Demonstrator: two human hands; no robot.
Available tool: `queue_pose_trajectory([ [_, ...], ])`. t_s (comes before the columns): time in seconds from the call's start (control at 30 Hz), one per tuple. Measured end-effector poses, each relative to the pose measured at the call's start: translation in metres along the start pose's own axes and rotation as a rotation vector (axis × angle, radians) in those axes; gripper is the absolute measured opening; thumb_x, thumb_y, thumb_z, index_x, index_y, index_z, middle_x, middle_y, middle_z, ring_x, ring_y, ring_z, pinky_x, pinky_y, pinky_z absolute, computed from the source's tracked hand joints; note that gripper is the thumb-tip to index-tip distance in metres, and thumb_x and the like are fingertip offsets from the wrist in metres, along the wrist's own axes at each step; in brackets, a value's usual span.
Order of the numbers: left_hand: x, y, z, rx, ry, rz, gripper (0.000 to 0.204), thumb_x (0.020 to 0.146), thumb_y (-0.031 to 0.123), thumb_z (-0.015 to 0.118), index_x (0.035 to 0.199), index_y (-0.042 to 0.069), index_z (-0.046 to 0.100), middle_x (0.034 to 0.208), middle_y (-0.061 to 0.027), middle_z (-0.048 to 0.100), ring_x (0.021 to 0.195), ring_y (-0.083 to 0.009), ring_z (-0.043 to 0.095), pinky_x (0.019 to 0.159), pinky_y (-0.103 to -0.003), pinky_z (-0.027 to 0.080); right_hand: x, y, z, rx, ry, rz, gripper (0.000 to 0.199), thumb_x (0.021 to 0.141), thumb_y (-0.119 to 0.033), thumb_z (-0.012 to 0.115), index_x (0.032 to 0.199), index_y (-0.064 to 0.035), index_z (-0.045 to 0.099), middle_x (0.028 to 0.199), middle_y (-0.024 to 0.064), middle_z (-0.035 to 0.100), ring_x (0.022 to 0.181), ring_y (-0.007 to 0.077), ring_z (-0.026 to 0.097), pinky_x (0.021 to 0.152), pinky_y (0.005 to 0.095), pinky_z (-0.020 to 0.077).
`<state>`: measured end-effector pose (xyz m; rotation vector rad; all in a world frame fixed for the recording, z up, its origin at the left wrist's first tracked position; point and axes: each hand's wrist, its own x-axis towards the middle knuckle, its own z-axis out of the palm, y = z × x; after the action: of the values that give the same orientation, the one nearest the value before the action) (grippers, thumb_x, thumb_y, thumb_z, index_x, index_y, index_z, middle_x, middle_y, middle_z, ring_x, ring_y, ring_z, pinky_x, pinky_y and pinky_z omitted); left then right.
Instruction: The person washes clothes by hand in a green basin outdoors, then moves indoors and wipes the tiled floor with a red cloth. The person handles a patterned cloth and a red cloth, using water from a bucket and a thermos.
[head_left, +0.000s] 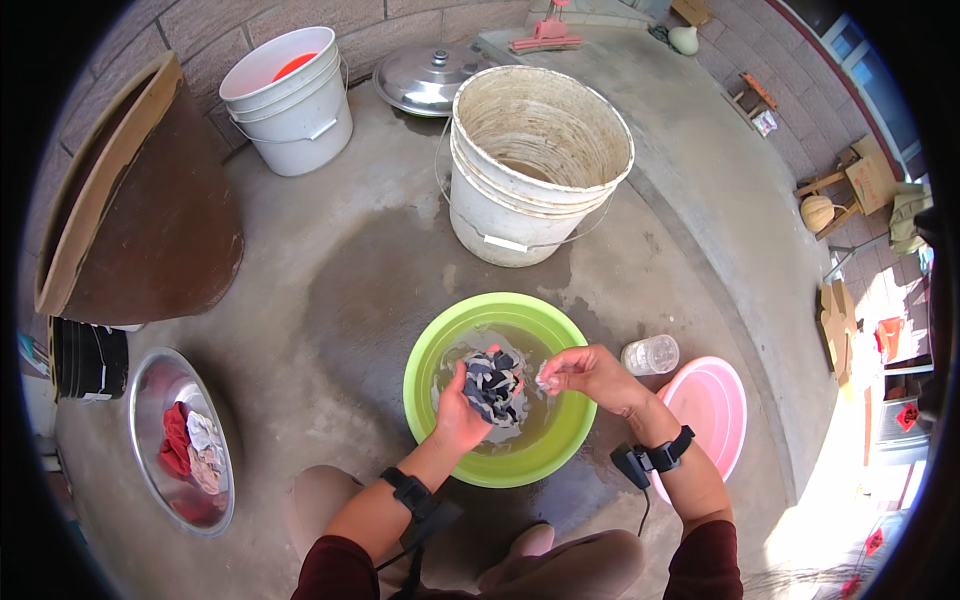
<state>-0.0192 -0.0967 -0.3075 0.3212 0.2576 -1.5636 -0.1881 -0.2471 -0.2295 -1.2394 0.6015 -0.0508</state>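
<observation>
A lime-green basin (425, 440) of cloudy water stands on the ground in front of me. Over its middle, my left hand (462, 418) cups a crumpled wet cloth (493, 385), patterned in black, grey and white; what kind of cloth article it is, I cannot tell. My right hand (590, 380) is above the basin's right side, a short gap from the cloth. Its thumb and fingers are pinched around something small and whitish, too small to name. More pale grey material (508, 432) shows at the water under the cloth, partly hidden by the left hand.
Right of the basin are a clear plastic jar (650, 355) and a pink basin (725, 400). A big dirty white bucket (510, 220) stands beyond. At left, a steel bowl (150, 470) holds red and pale cloths (205, 450), near a large brown vat (165, 240). The concrete is wet in patches.
</observation>
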Motion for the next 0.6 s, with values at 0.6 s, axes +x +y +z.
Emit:
queue_pose_trajectory([
  [0.6,0.004,0.008,-0.003,0.05,0.032,0.079,0.046,0.101,0.038,0.039,0.139,0.013,0.043,0.134,-0.009,0.05,0.121,-0.021,0.049,0.11,-0.039,0.033,0.025,0.056,0.122,-0.791,0.342,-0.494,0.017,0.086,-0.016,0.057,0.089,0.0003,0.056,0.086,0.0197,0.056,0.083,0.039,0.055,0.074,0.0453,0.0441],
])
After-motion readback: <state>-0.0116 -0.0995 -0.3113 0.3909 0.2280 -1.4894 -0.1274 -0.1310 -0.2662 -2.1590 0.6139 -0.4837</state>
